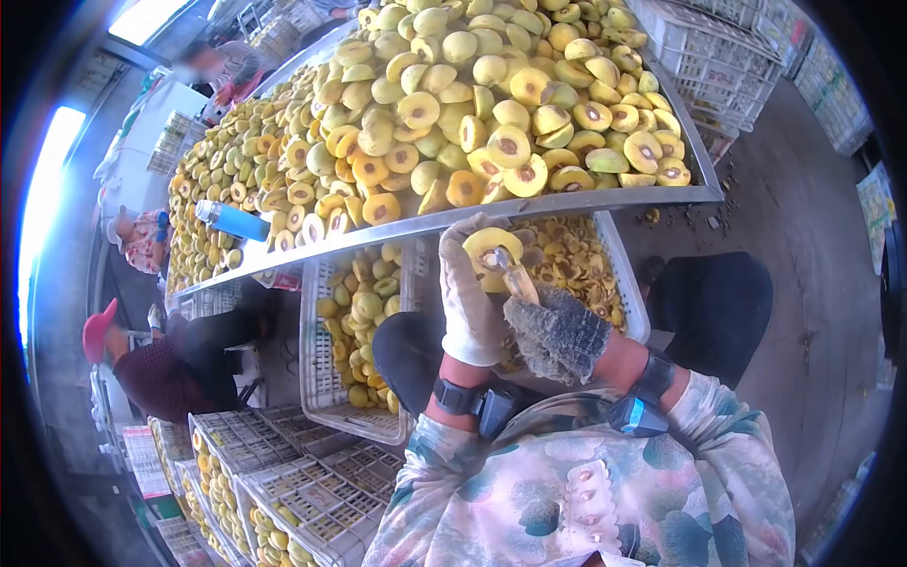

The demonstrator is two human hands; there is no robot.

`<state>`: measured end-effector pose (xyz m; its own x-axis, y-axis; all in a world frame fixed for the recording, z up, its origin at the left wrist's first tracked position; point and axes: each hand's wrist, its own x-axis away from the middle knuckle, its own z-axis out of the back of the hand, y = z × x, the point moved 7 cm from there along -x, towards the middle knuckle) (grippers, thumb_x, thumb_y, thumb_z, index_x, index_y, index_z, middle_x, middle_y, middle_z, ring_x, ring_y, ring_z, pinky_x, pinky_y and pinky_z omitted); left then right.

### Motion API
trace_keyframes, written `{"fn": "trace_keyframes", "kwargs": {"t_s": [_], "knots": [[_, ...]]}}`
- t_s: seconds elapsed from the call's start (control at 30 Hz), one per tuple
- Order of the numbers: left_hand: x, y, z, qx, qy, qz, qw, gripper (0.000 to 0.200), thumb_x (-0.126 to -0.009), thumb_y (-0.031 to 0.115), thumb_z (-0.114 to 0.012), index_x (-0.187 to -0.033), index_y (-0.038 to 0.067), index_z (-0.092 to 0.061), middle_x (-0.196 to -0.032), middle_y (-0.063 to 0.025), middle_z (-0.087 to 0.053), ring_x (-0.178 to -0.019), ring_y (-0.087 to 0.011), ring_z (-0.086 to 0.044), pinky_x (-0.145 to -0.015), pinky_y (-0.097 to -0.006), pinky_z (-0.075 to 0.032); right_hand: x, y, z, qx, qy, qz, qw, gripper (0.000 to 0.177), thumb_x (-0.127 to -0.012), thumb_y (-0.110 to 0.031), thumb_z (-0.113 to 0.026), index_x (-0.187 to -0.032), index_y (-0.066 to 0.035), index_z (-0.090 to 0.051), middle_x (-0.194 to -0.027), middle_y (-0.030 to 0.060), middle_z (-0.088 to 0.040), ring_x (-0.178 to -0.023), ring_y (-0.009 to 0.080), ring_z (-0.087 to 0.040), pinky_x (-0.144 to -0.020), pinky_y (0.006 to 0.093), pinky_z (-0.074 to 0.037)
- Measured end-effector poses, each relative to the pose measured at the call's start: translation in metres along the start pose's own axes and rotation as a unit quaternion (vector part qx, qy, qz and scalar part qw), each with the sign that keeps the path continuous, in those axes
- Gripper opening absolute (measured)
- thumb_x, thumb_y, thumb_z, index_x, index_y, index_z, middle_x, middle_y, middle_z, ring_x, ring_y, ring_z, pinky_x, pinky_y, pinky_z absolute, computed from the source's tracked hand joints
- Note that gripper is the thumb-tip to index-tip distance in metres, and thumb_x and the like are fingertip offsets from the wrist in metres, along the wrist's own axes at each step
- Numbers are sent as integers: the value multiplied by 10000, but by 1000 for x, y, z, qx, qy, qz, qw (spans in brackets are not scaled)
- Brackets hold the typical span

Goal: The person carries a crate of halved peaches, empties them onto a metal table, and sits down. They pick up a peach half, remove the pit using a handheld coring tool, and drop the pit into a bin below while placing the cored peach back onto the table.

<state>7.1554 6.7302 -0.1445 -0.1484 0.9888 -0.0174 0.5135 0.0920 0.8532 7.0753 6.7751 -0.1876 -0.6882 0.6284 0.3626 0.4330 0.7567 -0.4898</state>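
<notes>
My left hand point(470, 300), in a white glove, is closed around a halved yellow peach point(487, 248), cut face up. The brown centre of that half shows beside the tool. My right hand point(557, 335), in a dark grey knitted glove, grips a small pitting tool point(518, 282) with a metal end and a light brown handle. The tool's metal end is at the middle of the cut face. Both hands are just in front of the metal-edged table, above a crate of yellow pieces point(576, 260).
The metal-rimmed table point(567, 202) bears a heap of peach halves point(416, 109) and a blue bottle point(233, 220). A white crate of halves point(312, 378) stands left of my knees. Stacked crates point(312, 482) fill the lower left, more point(713, 61) the upper right. A person in a red cap point(99, 331) sits left.
</notes>
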Motion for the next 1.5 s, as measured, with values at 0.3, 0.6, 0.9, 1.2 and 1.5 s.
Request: {"fn": "trace_keyframes", "kwargs": {"t_s": [0.3,0.6,0.9,1.2,1.5], "knots": [[6,13,-5,-75,44,-65,994,371,-961,362,-324,-1161,56,-387,-1109,-135,-502,-1000,-267,-559,-841,-413,-491,9,-6,-5,273,67,-32,959,274,-941,-188,-406,-1176,-76,-492,-975,33,-563,-836,126,-563,-701,238,-480],[16,18,-15,-63,-27,-123,990,374,-933,360,-419,-1162,69,-368,-1176,-140,-452,-1035,-310,-535,-856,-456,-476,16,8,-18,-63,-115,-7,991,219,-917,-188,-477,-1101,-83,-533,-835,-8,-577,-711,98,-574,-564,233,-475],[9,6,-1,-11,15,-27,999,564,-888,569,-353,-1161,75,-362,-1119,-148,-510,-954,-308,-580,-764,-420,-515,18,-7,-9,52,-27,-11,998,195,-894,-213,-549,-1040,-85,-566,-758,-27,-566,-570,57,-531,-462,185,-412],[4,4,14,-29,66,-20,997,701,-837,675,-306,-1057,26,-454,-965,-152,-578,-766,-268,-613,-677,-357,-522,12,-20,-8,349,79,87,930,220,-843,-214,-601,-987,-49,-581,-751,-1,-579,-586,89,-541,-503,244,-424],[18,6,11,-32,122,10,992,706,-863,652,-280,-1020,-2,-498,-915,-155,-598,-752,-229,-598,-654,-308,-511,21,-35,-15,570,122,232,779,309,-806,-238,-625,-983,7,-559,-841,203,-607,-788,350,-589,-686,397,-459]]}}
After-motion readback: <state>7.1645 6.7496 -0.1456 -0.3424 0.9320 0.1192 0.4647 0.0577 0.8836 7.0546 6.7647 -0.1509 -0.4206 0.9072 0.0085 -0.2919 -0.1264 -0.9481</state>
